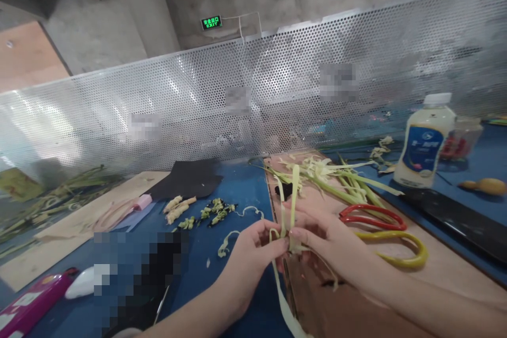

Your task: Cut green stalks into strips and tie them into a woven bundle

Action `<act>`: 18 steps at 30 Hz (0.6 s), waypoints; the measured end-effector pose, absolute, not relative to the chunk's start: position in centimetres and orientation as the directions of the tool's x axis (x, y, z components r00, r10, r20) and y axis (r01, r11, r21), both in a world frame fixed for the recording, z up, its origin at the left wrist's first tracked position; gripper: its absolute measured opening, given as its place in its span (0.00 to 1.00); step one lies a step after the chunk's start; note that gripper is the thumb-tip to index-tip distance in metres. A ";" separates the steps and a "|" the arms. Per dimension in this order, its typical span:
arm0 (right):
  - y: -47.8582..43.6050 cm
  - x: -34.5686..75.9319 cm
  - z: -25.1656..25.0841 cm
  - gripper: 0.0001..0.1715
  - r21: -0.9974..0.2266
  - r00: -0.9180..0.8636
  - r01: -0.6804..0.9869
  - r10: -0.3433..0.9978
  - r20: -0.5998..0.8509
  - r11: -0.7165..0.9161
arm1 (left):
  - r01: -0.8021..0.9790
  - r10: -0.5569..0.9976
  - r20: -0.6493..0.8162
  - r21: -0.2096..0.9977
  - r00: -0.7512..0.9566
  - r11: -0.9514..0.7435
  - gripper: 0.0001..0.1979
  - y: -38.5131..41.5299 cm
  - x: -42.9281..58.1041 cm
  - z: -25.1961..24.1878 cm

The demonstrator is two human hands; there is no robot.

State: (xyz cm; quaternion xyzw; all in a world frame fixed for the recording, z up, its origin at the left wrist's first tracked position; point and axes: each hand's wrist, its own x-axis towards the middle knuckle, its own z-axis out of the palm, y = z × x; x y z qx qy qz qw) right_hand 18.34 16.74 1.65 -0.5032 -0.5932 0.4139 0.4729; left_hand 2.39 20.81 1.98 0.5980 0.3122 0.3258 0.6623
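My left hand (257, 253) and my right hand (325, 237) meet at the edge of a brown board (439, 253). Both pinch a pale green plant strip (295, 195) standing upright between them, with another thin pale strip beside it. From my left fingers a long peeled strip (279, 288) hangs down toward the front. Behind my right hand lie scissors with one red handle (374, 216) and one yellow handle (415, 253); their blades are hidden. A pile of pale green stalks (340, 177) rests on the board farther back.
Small green pieces (216, 211) and pale pieces (178, 208) lie left on the blue table (241, 179). A bottle (423, 142), a black slab (455, 216) and a yellowish object (491, 186) are right. A magenta object (37, 301) lies front left. Perforated metal screen (198, 105) behind.
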 end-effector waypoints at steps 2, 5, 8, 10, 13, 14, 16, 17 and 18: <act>16.8 18.4 1.8 0.16 -0.949 -0.047 0.246 0.980 0.192 0.198 | -0.072 0.792 -0.024 0.994 0.610 0.085 0.06 20.9 2.4 1.7; 16.9 18.5 2.0 0.10 -0.912 -0.071 0.330 0.970 0.234 0.244 | -0.083 0.771 -0.008 0.993 0.637 0.080 0.05 21.1 2.3 1.2; 16.7 18.4 2.1 0.11 -0.897 -0.077 0.385 0.976 0.203 0.217 | -0.089 0.755 0.013 0.994 0.655 0.060 0.03 21.1 2.3 1.1; 16.6 18.4 2.1 0.13 -0.899 -0.038 0.401 0.984 0.176 0.176 | -0.098 0.749 0.011 0.993 0.663 0.072 0.03 20.9 2.4 1.2; 16.5 18.2 2.0 0.13 -0.904 -0.004 0.388 0.981 0.195 0.181 | -0.126 0.746 -0.016 0.983 0.666 0.133 0.05 20.6 2.7 1.7; 16.5 18.2 2.0 0.13 -0.903 0.002 0.388 0.979 0.203 0.186 | -0.129 0.749 -0.021 0.982 0.662 0.141 0.06 20.6 2.7 1.8; 16.5 18.0 1.9 0.12 -0.902 0.026 0.397 0.980 0.197 0.171 | -0.113 0.759 -0.018 0.986 0.651 0.120 0.06 20.5 2.7 2.0; 16.5 18.0 1.9 0.12 -0.900 0.037 0.405 0.981 0.189 0.158 | -0.098 0.763 -0.011 0.990 0.647 0.097 0.06 20.6 2.7 2.0; 16.5 18.0 1.9 0.12 -0.899 0.049 0.413 0.982 0.184 0.148 | -0.080 0.765 -0.007 0.994 0.644 0.076 0.05 20.6 2.6 2.0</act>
